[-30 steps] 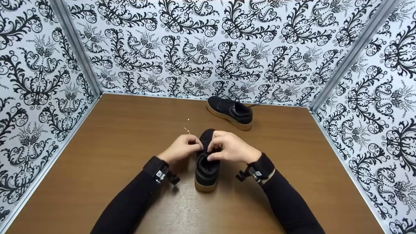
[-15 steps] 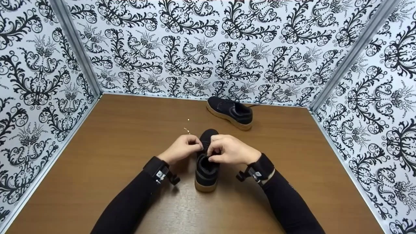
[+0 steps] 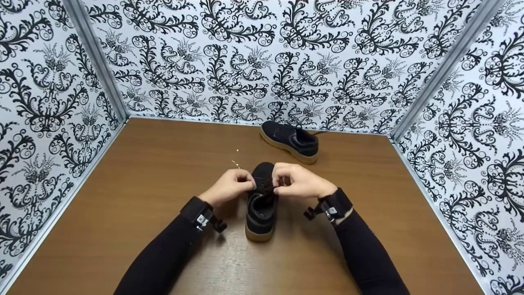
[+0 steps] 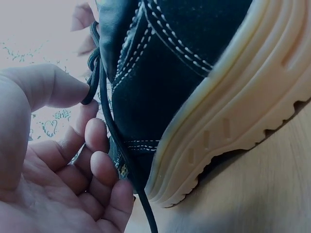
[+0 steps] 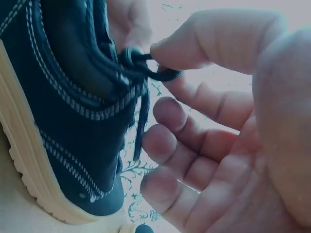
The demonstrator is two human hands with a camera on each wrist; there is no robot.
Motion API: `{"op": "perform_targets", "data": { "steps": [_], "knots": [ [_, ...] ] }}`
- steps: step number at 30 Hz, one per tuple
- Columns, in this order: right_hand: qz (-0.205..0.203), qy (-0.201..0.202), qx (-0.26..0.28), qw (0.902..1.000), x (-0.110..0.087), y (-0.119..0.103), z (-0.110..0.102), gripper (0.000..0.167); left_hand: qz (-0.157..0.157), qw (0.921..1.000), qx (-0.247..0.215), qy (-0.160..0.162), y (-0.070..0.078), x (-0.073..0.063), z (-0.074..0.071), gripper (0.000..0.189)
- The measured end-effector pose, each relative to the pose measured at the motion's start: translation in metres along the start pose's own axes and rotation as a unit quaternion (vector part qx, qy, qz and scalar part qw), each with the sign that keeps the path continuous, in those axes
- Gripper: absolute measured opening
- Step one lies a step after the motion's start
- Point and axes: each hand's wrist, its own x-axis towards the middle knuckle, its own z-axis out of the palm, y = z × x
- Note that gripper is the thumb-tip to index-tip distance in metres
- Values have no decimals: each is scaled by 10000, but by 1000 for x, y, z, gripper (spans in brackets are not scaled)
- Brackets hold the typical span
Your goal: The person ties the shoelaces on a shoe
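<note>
A black shoe (image 3: 259,223) with white stitching and a tan sole stands on the table, its toe pointing away from me. At its left side, my left hand (image 3: 230,187) pinches a loop of the dark shoelace (image 4: 94,73) between thumb and index finger. My right hand (image 3: 302,182) pinches another lace loop (image 5: 167,75) on the opposite side. Between the two hands, a knot (image 5: 132,60) sits over the shoe's tongue. One loose lace end (image 4: 127,158) hangs down past the left hand's fingers. The remaining fingers of both hands curl loosely beside the shoe.
Behind and to the right, a second matching shoe (image 3: 286,141) stands near the back wall. Small bright specks (image 3: 236,164) show on the brown table (image 3: 163,164) beyond the left hand. Patterned walls (image 3: 245,61) enclose the back and both sides.
My right hand has drawn away to the right and slightly forward from over the shoe's opening, uncovering more of the laces. The left hand has stayed nearly still.
</note>
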Motion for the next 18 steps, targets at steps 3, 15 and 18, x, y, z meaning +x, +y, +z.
{"op": "perform_targets", "data": {
  "steps": [3, 15, 18],
  "knots": [
    [186, 0, 13, 9998, -2, 8, -2, 11, 9, 10000, -31, -24, 0, 0, 0, 8],
    [545, -295, 609, 9962, -7, 22, -11, 4, -14, 9998, -107, -141, -1, 0, -1, 7],
    [778, -265, 529, 9952, -8, 24, -11, 4, 26, 9999, -92, -139, -2, 0, -1, 7]
  ]
}}
